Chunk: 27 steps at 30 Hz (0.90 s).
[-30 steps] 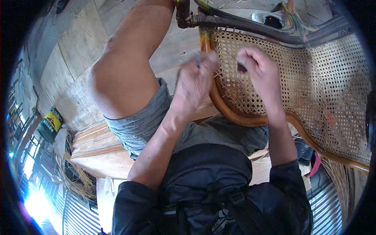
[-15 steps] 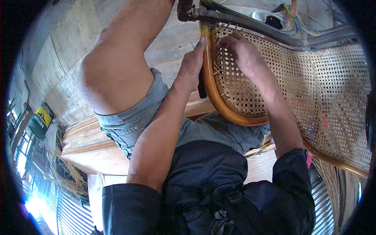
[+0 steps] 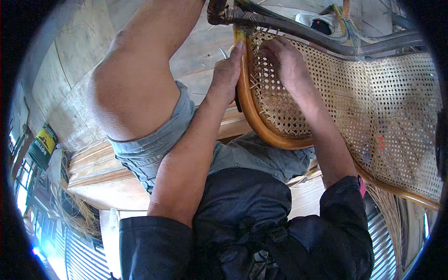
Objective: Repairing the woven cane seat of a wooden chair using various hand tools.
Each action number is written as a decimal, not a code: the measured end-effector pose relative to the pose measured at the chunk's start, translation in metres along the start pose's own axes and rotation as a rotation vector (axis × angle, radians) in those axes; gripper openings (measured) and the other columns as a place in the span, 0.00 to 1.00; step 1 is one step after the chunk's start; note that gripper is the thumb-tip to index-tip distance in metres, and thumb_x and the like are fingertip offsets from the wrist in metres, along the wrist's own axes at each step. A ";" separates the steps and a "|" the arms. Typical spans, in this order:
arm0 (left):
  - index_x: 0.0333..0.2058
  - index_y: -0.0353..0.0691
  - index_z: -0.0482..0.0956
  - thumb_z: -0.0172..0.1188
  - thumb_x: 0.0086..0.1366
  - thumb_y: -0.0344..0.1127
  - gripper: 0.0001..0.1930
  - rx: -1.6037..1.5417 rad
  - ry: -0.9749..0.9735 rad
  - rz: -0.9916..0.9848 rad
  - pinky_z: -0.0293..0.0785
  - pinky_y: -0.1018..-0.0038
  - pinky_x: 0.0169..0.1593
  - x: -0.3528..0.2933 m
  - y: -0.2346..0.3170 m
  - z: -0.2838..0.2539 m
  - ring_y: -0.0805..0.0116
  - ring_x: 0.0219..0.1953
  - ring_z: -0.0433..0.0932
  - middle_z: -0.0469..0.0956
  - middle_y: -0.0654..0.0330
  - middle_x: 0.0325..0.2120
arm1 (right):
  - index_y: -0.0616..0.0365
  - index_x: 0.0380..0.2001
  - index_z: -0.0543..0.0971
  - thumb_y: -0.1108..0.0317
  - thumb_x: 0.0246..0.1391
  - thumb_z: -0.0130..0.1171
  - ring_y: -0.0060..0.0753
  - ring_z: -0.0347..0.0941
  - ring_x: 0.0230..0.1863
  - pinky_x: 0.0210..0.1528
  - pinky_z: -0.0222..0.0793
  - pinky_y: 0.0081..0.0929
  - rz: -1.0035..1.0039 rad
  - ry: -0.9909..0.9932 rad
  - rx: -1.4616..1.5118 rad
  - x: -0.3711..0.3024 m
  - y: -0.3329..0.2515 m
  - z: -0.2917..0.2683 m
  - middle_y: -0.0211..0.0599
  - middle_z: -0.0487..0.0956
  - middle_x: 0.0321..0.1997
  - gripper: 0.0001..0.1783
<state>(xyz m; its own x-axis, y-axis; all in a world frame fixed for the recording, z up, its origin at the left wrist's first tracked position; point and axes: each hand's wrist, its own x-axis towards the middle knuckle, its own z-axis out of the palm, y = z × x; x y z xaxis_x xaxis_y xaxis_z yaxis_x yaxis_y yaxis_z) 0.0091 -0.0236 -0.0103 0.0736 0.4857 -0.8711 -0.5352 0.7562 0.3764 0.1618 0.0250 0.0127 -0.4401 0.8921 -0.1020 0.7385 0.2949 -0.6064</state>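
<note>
A rattan chair part with a curved, glossy brown frame [image 3: 250,108] and woven cane webbing [image 3: 333,88] leans across my lap at the right. My left hand [image 3: 228,70] is closed around the frame's left side, thumb lying along the pole. A shiny pointed metal tip [image 3: 224,53] sticks out beside that hand; a dark piece shows below it, and whether both are one tool I cannot tell. My right hand [image 3: 287,60] bends over the upper left webbing with its fingers curled together. What it pinches is hidden. Loose cane ends stick out along the frame's inner edge.
Dark rattan poles [image 3: 298,28] cross above the webbing. A white object with a dark opening [image 3: 320,24] lies behind them. At the left stands a green and yellow can [image 3: 43,145] near loose fibre strands [image 3: 81,212]. More long strands [image 3: 389,219] hang at the lower right.
The view has shifted slightly, and more of the metal tip shows beside my left hand. My right hand's fingers remain at the same patch of webbing.
</note>
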 end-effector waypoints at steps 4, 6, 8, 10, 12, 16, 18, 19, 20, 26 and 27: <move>0.35 0.25 0.76 0.57 0.56 0.62 0.35 0.047 0.055 0.028 0.70 0.71 0.39 -0.007 0.004 0.008 0.70 0.33 0.73 0.76 0.56 0.31 | 0.57 0.36 0.77 0.72 0.50 0.56 0.45 0.74 0.36 0.37 0.71 0.34 0.061 0.036 0.308 -0.003 0.024 0.021 0.41 0.74 0.33 0.08; 0.33 0.25 0.76 0.57 0.57 0.62 0.34 0.065 0.087 0.023 0.70 0.71 0.38 -0.010 0.006 0.006 0.70 0.31 0.72 0.76 0.56 0.29 | 0.55 0.36 0.76 0.72 0.51 0.55 0.45 0.74 0.36 0.37 0.72 0.35 0.017 -0.034 -0.077 0.001 -0.001 0.008 0.40 0.74 0.33 0.08; 0.31 0.25 0.76 0.56 0.57 0.62 0.34 0.082 0.107 0.020 0.70 0.71 0.37 -0.009 0.004 0.006 0.70 0.30 0.72 0.76 0.56 0.28 | 0.55 0.36 0.76 0.71 0.52 0.54 0.46 0.74 0.36 0.36 0.72 0.35 0.022 -0.055 -0.078 0.002 -0.008 0.002 0.40 0.75 0.34 0.08; 0.29 0.25 0.76 0.56 0.58 0.61 0.34 0.136 0.094 0.063 0.70 0.72 0.34 -0.002 0.001 0.002 0.70 0.28 0.71 0.76 0.56 0.26 | 0.54 0.36 0.76 0.71 0.52 0.53 0.46 0.74 0.36 0.36 0.72 0.35 0.026 -0.072 -0.078 0.003 -0.011 0.001 0.39 0.75 0.34 0.07; 0.28 0.24 0.75 0.56 0.58 0.61 0.34 0.142 0.102 0.065 0.69 0.71 0.33 0.001 0.000 0.000 0.70 0.27 0.71 0.75 0.56 0.25 | 0.53 0.37 0.76 0.72 0.52 0.52 0.47 0.75 0.36 0.35 0.72 0.36 -0.009 -0.096 -0.097 0.003 -0.012 0.001 0.40 0.75 0.36 0.08; 0.26 0.25 0.75 0.56 0.58 0.60 0.33 0.180 0.111 0.122 0.69 0.71 0.31 -0.011 0.006 0.006 0.70 0.26 0.70 0.75 0.56 0.24 | 0.52 0.38 0.77 0.73 0.51 0.52 0.47 0.75 0.37 0.36 0.73 0.37 -0.014 -0.150 -0.136 0.005 -0.024 -0.006 0.40 0.76 0.36 0.10; 0.26 0.25 0.75 0.56 0.58 0.60 0.33 0.133 0.108 0.104 0.69 0.71 0.31 -0.009 0.004 0.005 0.70 0.25 0.70 0.75 0.56 0.24 | 0.50 0.38 0.78 0.73 0.51 0.51 0.45 0.75 0.37 0.37 0.73 0.36 0.013 -0.232 -0.250 0.008 -0.028 -0.006 0.40 0.76 0.37 0.11; 0.25 0.25 0.75 0.56 0.58 0.60 0.33 0.088 0.098 0.093 0.69 0.71 0.31 -0.009 0.005 0.006 0.70 0.25 0.70 0.75 0.56 0.24 | 0.50 0.38 0.78 0.73 0.51 0.51 0.45 0.75 0.37 0.37 0.73 0.36 0.016 -0.234 -0.249 0.008 -0.027 -0.005 0.40 0.76 0.37 0.11; 0.25 0.25 0.75 0.56 0.58 0.60 0.33 0.090 0.098 0.090 0.69 0.71 0.31 -0.010 0.005 0.005 0.70 0.25 0.70 0.75 0.56 0.24 | 0.50 0.38 0.78 0.71 0.52 0.50 0.45 0.75 0.37 0.37 0.73 0.35 0.052 -0.209 -0.141 0.007 -0.024 -0.004 0.39 0.76 0.38 0.11; 0.25 0.26 0.74 0.56 0.57 0.61 0.33 0.189 0.148 0.086 0.68 0.70 0.31 0.002 -0.004 -0.001 0.69 0.24 0.69 0.73 0.56 0.23 | 0.54 0.36 0.79 0.72 0.55 0.49 0.41 0.75 0.37 0.39 0.73 0.28 0.332 -0.116 0.783 -0.001 0.012 0.015 0.38 0.77 0.37 0.10; 0.25 0.26 0.74 0.56 0.57 0.62 0.33 0.162 0.143 0.102 0.68 0.70 0.31 0.007 -0.006 -0.003 0.69 0.24 0.69 0.73 0.56 0.23 | 0.56 0.36 0.79 0.74 0.55 0.50 0.39 0.75 0.37 0.39 0.73 0.26 0.359 -0.099 0.677 0.000 0.012 0.015 0.38 0.77 0.37 0.09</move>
<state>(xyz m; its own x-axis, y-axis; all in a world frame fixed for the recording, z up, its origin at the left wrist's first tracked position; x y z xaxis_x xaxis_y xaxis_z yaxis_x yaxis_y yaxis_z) 0.0098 -0.0260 -0.0197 -0.1007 0.5048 -0.8573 -0.3911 0.7723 0.5007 0.1626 0.0232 -0.0065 -0.2996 0.8494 -0.4344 0.3852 -0.3089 -0.8696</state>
